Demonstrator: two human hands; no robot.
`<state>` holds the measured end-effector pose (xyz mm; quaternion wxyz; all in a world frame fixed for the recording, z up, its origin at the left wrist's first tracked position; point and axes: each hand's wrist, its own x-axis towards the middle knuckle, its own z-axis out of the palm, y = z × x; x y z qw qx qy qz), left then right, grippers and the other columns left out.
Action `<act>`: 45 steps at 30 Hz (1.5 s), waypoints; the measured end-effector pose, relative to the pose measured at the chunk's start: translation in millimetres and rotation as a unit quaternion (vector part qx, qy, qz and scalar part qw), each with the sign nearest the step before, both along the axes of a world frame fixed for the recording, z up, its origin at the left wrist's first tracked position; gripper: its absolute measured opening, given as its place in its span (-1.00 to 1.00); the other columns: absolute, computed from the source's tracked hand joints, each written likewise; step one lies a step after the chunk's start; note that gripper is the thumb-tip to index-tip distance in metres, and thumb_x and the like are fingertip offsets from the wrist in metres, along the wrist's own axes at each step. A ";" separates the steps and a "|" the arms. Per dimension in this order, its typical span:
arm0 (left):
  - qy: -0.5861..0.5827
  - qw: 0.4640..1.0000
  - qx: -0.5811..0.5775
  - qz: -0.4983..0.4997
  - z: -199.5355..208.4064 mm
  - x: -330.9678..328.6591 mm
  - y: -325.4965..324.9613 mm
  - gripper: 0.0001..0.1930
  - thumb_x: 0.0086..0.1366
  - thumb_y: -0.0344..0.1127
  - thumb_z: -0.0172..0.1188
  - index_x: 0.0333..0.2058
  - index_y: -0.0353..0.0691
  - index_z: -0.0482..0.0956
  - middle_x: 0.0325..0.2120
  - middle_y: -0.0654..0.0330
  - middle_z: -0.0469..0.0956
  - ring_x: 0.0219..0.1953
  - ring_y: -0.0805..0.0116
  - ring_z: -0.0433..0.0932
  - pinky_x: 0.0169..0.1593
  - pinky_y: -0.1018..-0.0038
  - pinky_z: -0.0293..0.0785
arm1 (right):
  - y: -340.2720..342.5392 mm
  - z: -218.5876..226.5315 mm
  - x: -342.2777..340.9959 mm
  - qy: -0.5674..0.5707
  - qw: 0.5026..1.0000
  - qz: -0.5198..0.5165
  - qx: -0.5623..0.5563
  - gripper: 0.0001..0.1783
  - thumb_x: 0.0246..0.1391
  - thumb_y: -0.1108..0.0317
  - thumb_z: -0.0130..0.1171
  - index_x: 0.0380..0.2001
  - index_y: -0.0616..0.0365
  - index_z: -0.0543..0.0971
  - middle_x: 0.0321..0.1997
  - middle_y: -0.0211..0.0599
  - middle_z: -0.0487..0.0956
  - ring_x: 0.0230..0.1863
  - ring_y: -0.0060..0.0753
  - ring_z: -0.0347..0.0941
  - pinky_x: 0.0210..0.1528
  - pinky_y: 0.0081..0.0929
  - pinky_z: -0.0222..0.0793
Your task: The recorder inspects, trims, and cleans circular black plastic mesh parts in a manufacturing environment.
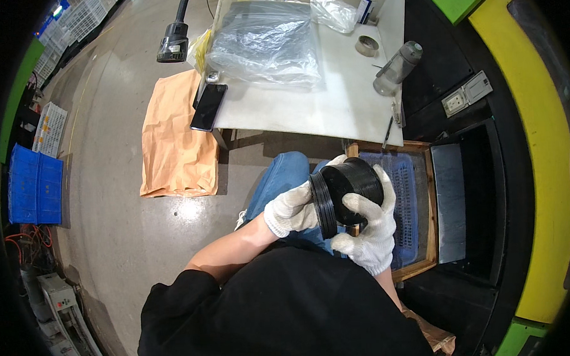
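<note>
Between my hands is a stack of round black plastic parts [355,178] with ridged edges, tilted on its side over my lap. At its left end several thin rims sit close together. My left hand [290,210], in a white knit glove, grips that end from the left, and part of its fingers is hidden behind the stack. The gloved right hand [373,235] holds the right end, with thumb and fingers curved round it. I cannot tell how the parts fit together.
A white table [351,103] ahead bears a plastic bag stack [268,43], a phone [208,108], tape roll [367,46], water bottle [397,68] and spray can [366,8]. A blue basket [404,205] stands at the right, a brown paper sack [178,134] left of the table, a lamp [173,44] above.
</note>
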<state>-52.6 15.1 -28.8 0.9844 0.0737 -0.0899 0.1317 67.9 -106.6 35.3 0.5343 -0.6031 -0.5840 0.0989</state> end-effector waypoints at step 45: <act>0.431 0.838 0.303 0.139 -96.0 82.1 128.7 -0.48 0.31 0.06 0.16 0.01 -0.29 0.48 -0.19 0.10 0.62 -0.29 0.30 0.61 -0.34 0.37 0.55 | 84.3 -142.8 180.7 -0.061 0.897 -0.358 -0.253 -0.42 0.11 0.09 0.15 0.17 0.05 0.39 0.22 -0.01 0.38 0.23 0.03 0.31 0.24 -0.15 0.26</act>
